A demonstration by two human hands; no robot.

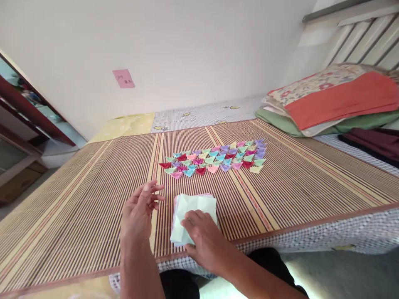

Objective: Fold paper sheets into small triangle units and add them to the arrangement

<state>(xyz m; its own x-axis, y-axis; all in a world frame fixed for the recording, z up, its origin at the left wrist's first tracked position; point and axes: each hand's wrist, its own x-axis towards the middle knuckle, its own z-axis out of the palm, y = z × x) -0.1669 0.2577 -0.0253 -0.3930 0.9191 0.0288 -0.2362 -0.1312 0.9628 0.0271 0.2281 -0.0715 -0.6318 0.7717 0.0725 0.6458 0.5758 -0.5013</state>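
A stack of square paper sheets [205, 202] lies near the front edge of the striped mat, a creased pale green sheet on top. On the lower part of that sheet rests my right hand [204, 238], its fingers bent and nothing visibly gripped. Left of the stack, my left hand [140, 211] is raised above the mat with its fingers apart and nothing in them. Beyond both hands, several rows of small folded paper pieces [213, 160] in many colours are laid out on the mat.
The striped bamboo mat [93, 187] covers the bed. Folded bedding [346, 97] is piled at the back right, with dark cloth [374, 143] in front of it. A pink note [124, 78] is on the wall. The mat's front edge runs close to my forearms.
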